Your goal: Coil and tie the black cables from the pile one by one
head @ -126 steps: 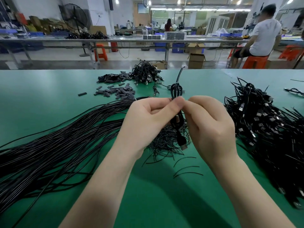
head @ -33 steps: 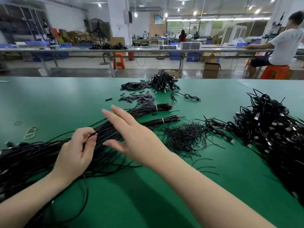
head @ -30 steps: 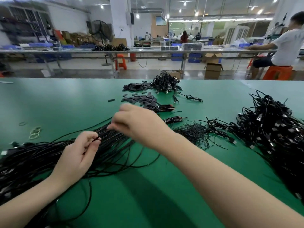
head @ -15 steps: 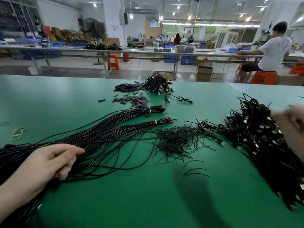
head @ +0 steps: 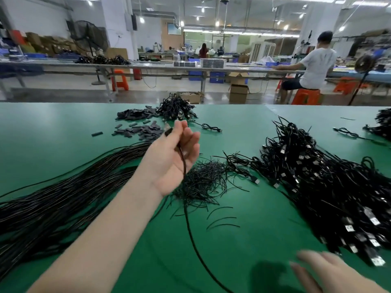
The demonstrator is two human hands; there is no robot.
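My left hand [head: 172, 157] is raised palm-up over the green table [head: 63, 127] and pinches the plug end of one black cable [head: 191, 235]. That cable runs down across the palm and trails toward the table's near edge. A long pile of straight black cables [head: 53, 197] lies to the left. My right hand [head: 330, 271] is blurred at the bottom right, fingers spread, holding nothing, just in front of the heap of coiled cables [head: 330, 187].
A tangle of thin black ties [head: 203, 178] lies mid-table. Dark flat pieces [head: 139, 125] and a small cable bundle [head: 176, 107] sit farther back, with one coiled cable [head: 210, 127] beside them. A person [head: 313, 66] sits at another bench behind.
My left hand rose from the straight-cable pile to mid-table, lifting one cable by its plug. My right hand swung from the far right down to the bottom right corner.
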